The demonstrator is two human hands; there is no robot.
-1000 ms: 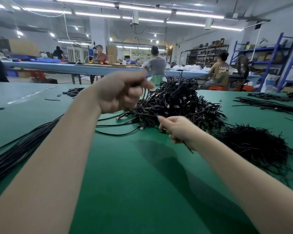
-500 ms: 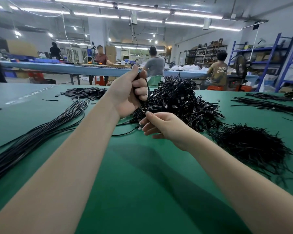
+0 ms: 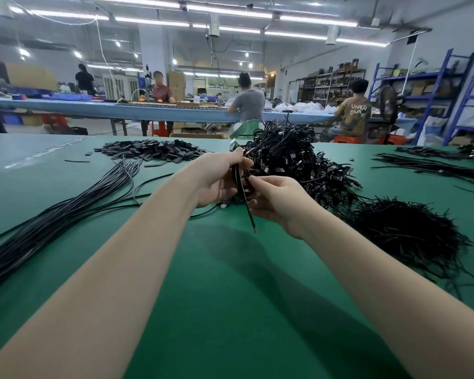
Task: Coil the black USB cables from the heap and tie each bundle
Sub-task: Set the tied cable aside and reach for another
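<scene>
A coiled black USB cable (image 3: 241,184) hangs between my two hands above the green table (image 3: 216,283). My left hand (image 3: 219,176) grips the coil from the left, thumb on top. My right hand (image 3: 274,201) pinches the coil at its right side, fingers curled round it. A loose cable end (image 3: 251,220) points down below the hands. One USB plug (image 3: 224,205) lies on the table under my left hand. Behind the hands rises the heap of black cables (image 3: 290,157).
A long bunch of straight black cables (image 3: 52,222) runs along the left. A pile of black ties (image 3: 405,236) sits at the right, small black pieces (image 3: 153,150) at the back left, more cables (image 3: 435,165) far right. Several people work at a far bench.
My left hand came down from in front of the heap to meet my right hand. Both now hold the coil close together. The view tilted, showing more of the table's left.
</scene>
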